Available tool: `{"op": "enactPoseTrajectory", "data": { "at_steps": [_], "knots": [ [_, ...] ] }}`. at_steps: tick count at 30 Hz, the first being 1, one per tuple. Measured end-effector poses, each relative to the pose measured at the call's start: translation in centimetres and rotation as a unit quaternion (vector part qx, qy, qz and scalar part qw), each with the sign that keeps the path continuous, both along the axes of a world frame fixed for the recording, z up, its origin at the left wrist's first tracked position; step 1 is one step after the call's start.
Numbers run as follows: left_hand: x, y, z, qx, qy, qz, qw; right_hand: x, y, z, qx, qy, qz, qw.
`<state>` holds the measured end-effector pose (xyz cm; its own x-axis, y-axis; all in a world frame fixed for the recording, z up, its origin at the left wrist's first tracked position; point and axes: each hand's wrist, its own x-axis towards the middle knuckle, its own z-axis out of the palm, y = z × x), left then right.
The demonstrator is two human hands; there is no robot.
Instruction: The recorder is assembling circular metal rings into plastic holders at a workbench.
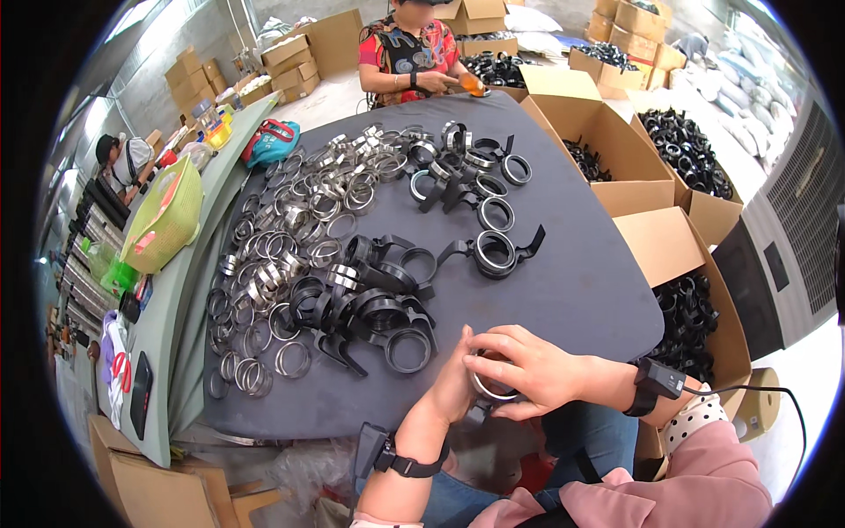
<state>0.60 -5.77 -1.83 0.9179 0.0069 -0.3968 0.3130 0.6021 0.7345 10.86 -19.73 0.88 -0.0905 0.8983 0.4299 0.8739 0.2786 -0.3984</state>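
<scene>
Before us spreads the dark grey surface (572,308), rounded at its corners. Across it we face a co-worker (407,53) in a colourful patterned top, beyond the far edge. Along the right side we see open cardboard boxes (607,128) holding black parts (687,330). A broad heap of loose silver rings (308,207) covers much of the surface's left half. Against its near right side we find a cluster of black fittings (378,308), some with strap-like arms sticking out; more lie toward the far right. At the near edge, we have both hands closed around one piece: the left hand (451,383) braces its left side, while the right hand (532,361) curls over its top and right. That piece, a silver-rimmed ring (481,387), sits between our palms, partly hidden by the fingers.
</scene>
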Motion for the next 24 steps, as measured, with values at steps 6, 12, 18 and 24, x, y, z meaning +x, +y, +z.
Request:
{"op": "enactPoseTrajectory", "data": {
  "at_steps": [6,12,18,24],
  "knots": [
    [-0.5,2.2,-1.5,-0.010,-0.112,-0.121,0.986,-0.2,-0.6,-1.9,0.038,0.081,-0.052,0.995],
    [0.0,1.9,-1.9,0.194,-0.133,0.099,0.967,-0.4,-1.5,-2.3,0.150,0.245,-0.221,0.932],
    [0.4,-3.5,-0.7,0.109,-0.327,0.184,0.921,-4.4,0.7,-1.8,0.129,0.181,-0.254,0.941],
    [0.6,-0.7,-1.7,-0.195,-0.287,0.193,0.918,-5.8,2.8,1.7,0.080,-0.007,-0.341,0.937]
  ]
}}
